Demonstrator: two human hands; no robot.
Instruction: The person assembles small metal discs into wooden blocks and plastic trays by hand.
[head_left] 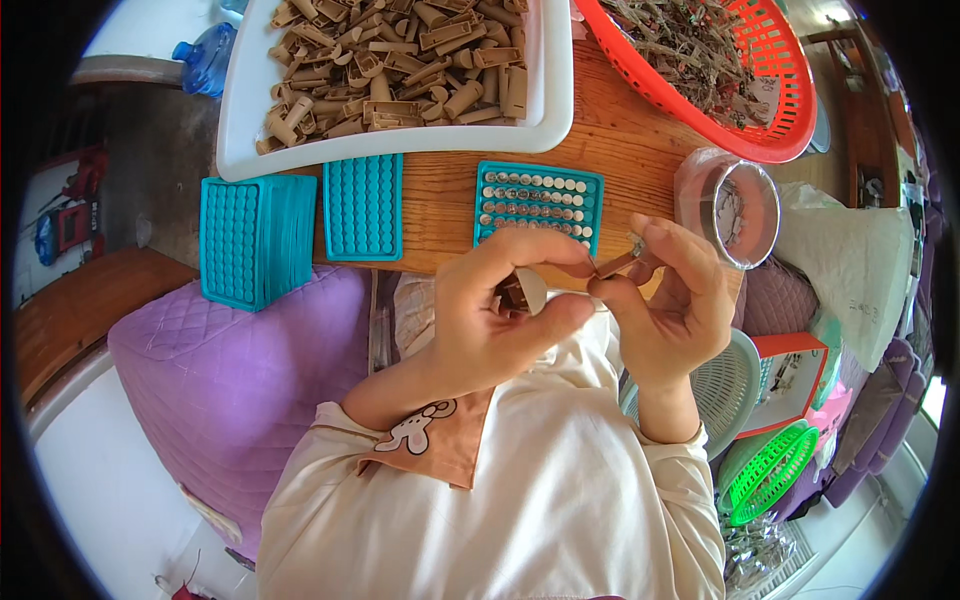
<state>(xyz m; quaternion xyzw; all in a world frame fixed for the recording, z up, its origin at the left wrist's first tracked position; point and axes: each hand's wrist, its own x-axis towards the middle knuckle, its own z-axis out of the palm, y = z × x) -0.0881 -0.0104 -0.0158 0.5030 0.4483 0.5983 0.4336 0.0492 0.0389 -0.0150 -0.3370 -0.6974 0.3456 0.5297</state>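
Pinching one small brown part [615, 265] together, both hands [500, 320] [672, 300] hide most of it.

An orange-edged, white-faced box [790, 385] stands right of the pale mesh basket [728, 385]. Crinkled silvery foil packets [755, 550] lie below that basket, near the frame's bottom edge.

Both forearms rose from the lower edge, sleeves pushed back. The left hand [500, 315] was curled, thumb and forefinger pinched together. The right hand [672, 300] faced it, fingertips [640, 245] pinched, the two hands nearly touching.
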